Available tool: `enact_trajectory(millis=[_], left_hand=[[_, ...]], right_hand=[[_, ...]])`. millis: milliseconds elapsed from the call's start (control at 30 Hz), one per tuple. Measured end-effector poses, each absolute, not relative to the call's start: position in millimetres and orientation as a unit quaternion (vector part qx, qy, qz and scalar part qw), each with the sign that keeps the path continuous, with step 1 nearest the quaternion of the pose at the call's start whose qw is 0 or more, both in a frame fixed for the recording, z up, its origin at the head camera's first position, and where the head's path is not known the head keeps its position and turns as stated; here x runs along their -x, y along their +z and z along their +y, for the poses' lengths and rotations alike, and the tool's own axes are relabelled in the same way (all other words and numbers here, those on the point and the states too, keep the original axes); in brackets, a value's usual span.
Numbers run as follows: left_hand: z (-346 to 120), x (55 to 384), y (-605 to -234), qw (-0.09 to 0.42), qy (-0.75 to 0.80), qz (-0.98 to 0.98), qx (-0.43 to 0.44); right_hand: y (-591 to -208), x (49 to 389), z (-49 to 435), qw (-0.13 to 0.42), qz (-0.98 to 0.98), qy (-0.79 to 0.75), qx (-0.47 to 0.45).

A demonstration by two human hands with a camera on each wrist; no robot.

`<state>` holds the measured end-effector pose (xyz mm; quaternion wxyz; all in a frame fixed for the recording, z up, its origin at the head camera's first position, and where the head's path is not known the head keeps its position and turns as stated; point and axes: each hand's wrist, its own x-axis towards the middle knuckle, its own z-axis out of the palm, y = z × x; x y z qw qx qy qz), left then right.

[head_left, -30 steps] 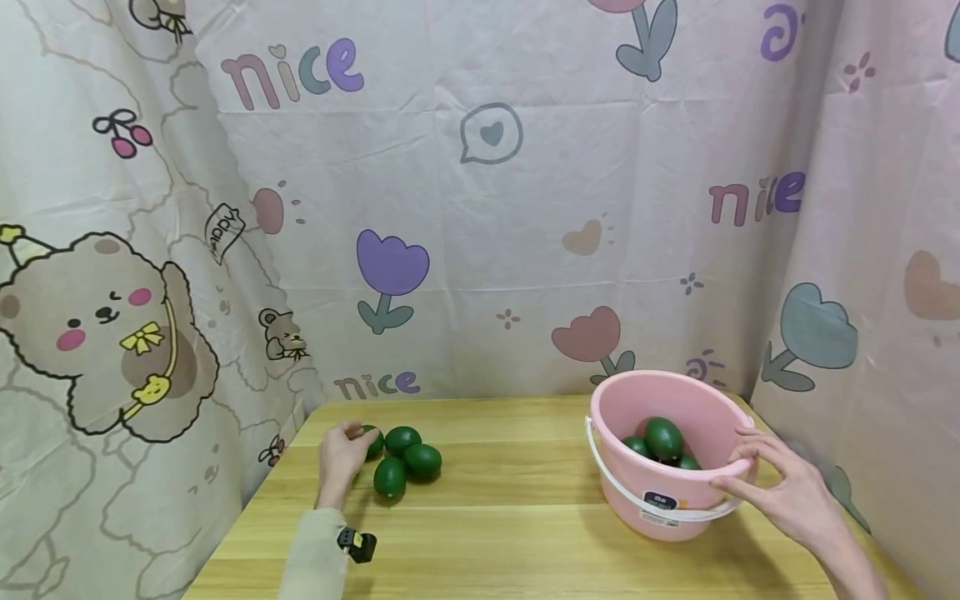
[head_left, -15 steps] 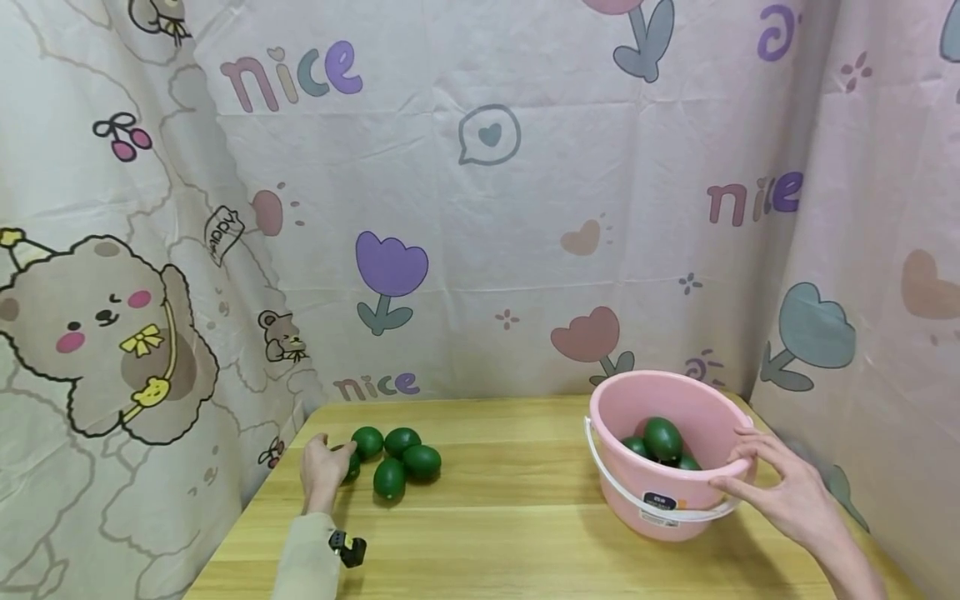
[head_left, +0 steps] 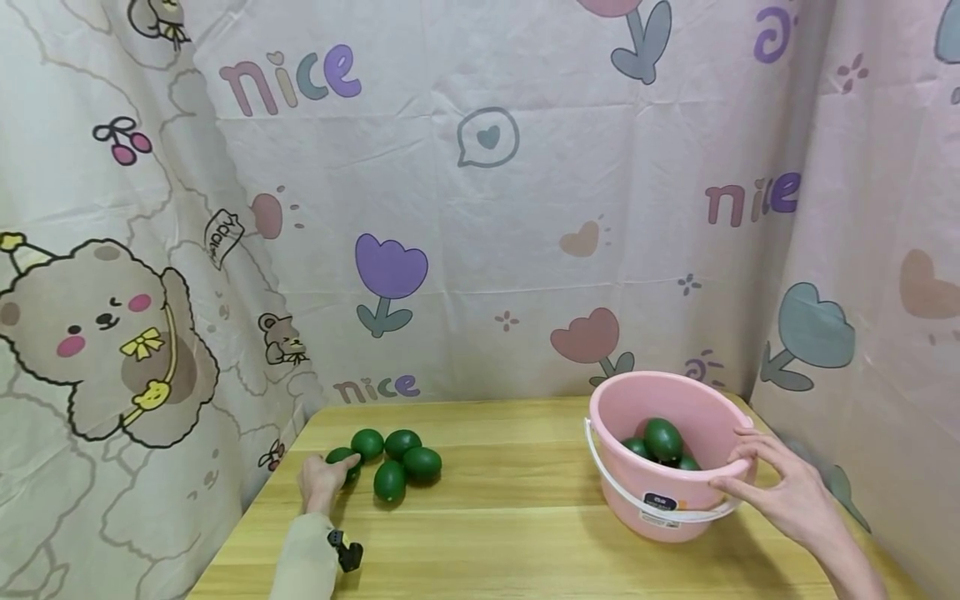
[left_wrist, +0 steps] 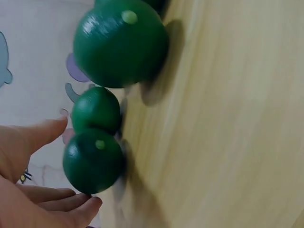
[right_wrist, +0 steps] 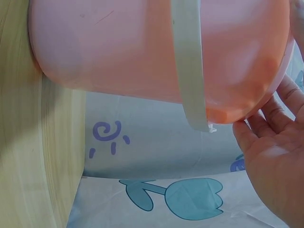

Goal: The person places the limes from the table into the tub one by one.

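Pink bucket (head_left: 624, 492) with an unreadably small label (head_left: 660, 502) holds green fruits (head_left: 663, 439) on the worktop (head_left: 510, 533), right hand (head_left: 789, 490) gripping its rim (head_left: 675, 477); left hand (head_left: 322, 482), fingers (left_wrist: 76, 213) parted, is at the leftmost loose fruit (left_wrist: 92, 164). Curtain (head_left: 480, 242) reads "nice".

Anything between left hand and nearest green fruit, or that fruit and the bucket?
Nothing visible between left hand and nearest green fruit. Toward the bucket, other green fruits lie in between on the table, then the bucket's wall.

Curtained booth: printed cloth (head_left: 480, 217) hung about wooden table (head_left: 510, 525).
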<state>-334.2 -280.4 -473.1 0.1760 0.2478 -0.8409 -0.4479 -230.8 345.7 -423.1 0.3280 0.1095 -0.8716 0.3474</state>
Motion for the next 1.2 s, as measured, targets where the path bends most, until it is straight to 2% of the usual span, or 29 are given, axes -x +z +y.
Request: enact_trajectory(millis=[333, 867, 1200], left_hand=[[-285.9, 342.0, -487.3, 0.189, -0.439, -0.839, -0.261], [-287.7, 344.6, -492.1, 0.189, -0.458, -0.828, -0.262], [-293.1, 343.6, -490.2, 0.209, -0.471, -0.808, -0.287]], right_hand=[[-422.3, 230.6, 344.5, 0.326, -0.871, 0.351, -0.111], [-423.3, 229.7, 343.4, 0.32, -0.872, 0.356, -0.105], [-422.6, 229.1, 344.2, 0.324, -0.872, 0.351, -0.106]])
